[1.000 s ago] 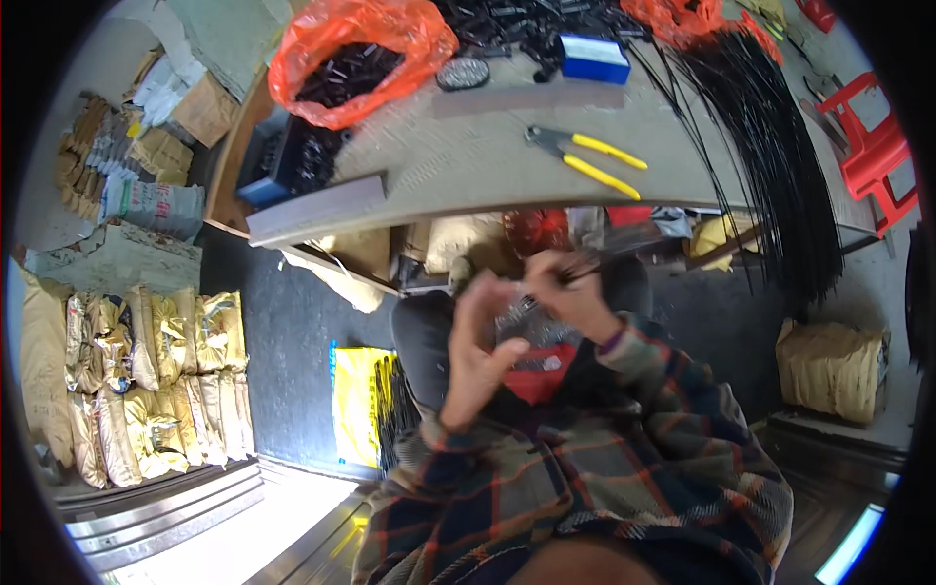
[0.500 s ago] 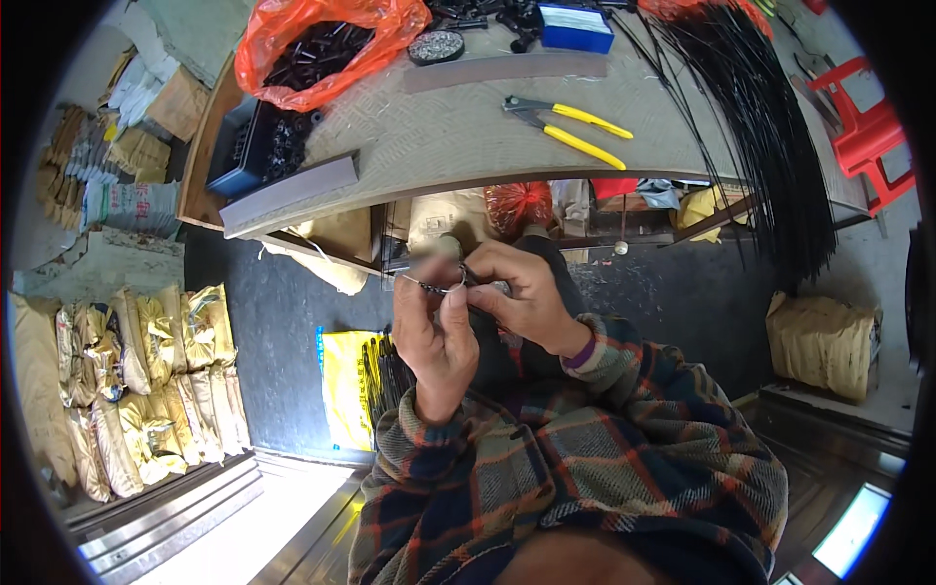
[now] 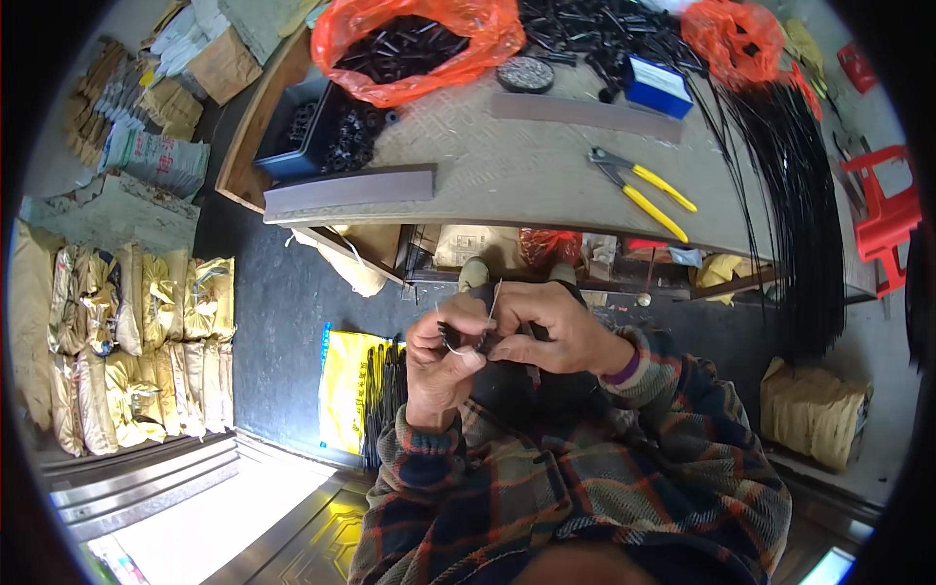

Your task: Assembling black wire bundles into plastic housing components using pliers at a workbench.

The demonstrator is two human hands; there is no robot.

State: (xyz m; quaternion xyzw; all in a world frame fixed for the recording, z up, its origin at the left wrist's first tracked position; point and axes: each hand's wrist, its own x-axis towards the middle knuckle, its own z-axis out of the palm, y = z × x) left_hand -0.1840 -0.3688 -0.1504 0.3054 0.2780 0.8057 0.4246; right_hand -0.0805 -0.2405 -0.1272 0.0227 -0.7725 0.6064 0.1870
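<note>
Close together in front of my body, both hands work on a thin pale wire with small black pieces [image 3: 449,336] on it. My left hand [image 3: 436,375] is closed, pinching it between thumb and fingers. Opposite, my right hand [image 3: 558,330] has its thumb and fingers pressed together on the same wire, beside more small black pieces. A thin straight end sticks up by the right fingertips. The fingers hide part of the wire, and the black pieces are too small to name. Beyond the hands, on the workbench [image 3: 468,175], lie yellow-handled cutters [image 3: 643,195].
The bench also bears an orange plastic bag [image 3: 343,78] of black tubes, a grey-blue bin [image 3: 283,146], a round dish of small metal parts [image 3: 525,75] and a blue box [image 3: 660,90]. Long black strands [image 3: 804,214] hang over its right side. A yellow package [image 3: 343,395] lies left.
The view has shifted, so the bench now sits lower and farther right in it. My hands still hold the wire; a straight end now points upward by the right fingertips.
</note>
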